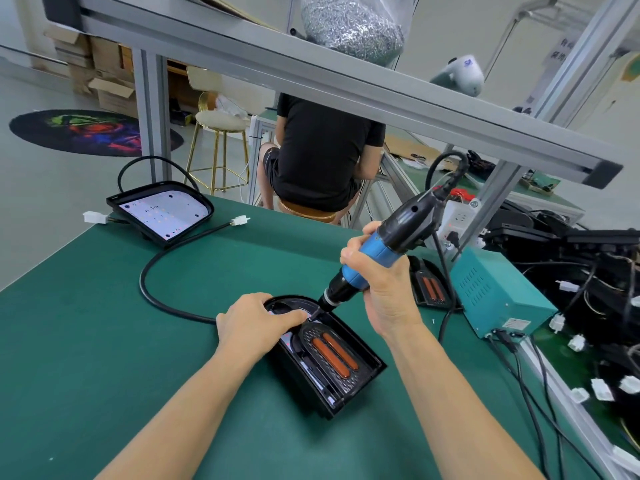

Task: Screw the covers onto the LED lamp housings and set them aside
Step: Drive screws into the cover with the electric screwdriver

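The lamp housing (349, 372) is lying on the green mat (104, 341), its cover (329, 355) seemingly seated inside. The left hand (256, 323) is pressing it with fingers extended; the right hand (377, 271) is gripping the electric screwdriver (381, 244), tip at the rim.

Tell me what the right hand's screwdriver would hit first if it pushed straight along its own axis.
The right hand aims the electric screwdriver down and left. Its tip would probably meet the cover inside the lamp housing, beside the left hand fingertips. Exact depth there is unclear.
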`<state>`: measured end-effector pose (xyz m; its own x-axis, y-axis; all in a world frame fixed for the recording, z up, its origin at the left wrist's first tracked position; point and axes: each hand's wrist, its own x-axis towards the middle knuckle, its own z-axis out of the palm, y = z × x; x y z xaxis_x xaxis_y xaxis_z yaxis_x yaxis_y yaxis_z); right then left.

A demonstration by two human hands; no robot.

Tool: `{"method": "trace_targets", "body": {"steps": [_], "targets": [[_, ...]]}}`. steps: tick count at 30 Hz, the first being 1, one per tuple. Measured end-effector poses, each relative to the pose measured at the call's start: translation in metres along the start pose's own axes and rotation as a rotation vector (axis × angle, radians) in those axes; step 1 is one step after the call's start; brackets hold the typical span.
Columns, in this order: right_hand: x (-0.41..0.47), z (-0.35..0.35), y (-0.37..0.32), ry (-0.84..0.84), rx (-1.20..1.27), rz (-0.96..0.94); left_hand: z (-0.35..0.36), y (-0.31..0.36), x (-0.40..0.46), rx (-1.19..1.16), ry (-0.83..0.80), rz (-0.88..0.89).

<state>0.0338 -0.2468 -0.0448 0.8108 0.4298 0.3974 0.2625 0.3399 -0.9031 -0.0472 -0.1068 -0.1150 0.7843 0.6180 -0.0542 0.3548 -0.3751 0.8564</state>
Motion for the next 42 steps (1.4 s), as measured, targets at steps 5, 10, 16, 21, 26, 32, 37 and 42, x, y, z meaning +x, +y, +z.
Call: {"method": "trace_targets", "body": {"steps": [5,10,16,21,26,32,37,42], "targets": [[-0.005,-0.002,0.001,0.155,0.054,-0.04,-0.001,-0.005,-0.002,0.006,-0.015,-0.012],[-0.012,-0.023,-0.018,0.389,0.179,-0.174,-0.004,-0.008,-0.009,0.221,0.018,0.046],[-0.037,-0.077,-0.052,0.546,0.186,-0.333,-0.014,-0.014,-0.009,0.467,0.054,0.052],[-0.066,-0.11,-0.072,0.605,0.126,-0.376,-0.013,0.011,-0.012,0.558,0.151,0.188],[-0.086,-0.128,-0.079,0.645,0.13,-0.376,0.036,0.075,-0.03,0.422,0.046,0.602],[-0.101,-0.139,-0.081,0.66,0.134,-0.347,0.116,0.111,-0.042,0.668,-0.312,0.768],[-0.107,-0.142,-0.083,0.673,0.154,-0.309,0.14,0.109,-0.035,0.917,-0.336,0.798],[-0.109,-0.144,-0.08,0.69,0.16,-0.293,0.146,0.103,-0.03,0.953,-0.36,0.805]]}}
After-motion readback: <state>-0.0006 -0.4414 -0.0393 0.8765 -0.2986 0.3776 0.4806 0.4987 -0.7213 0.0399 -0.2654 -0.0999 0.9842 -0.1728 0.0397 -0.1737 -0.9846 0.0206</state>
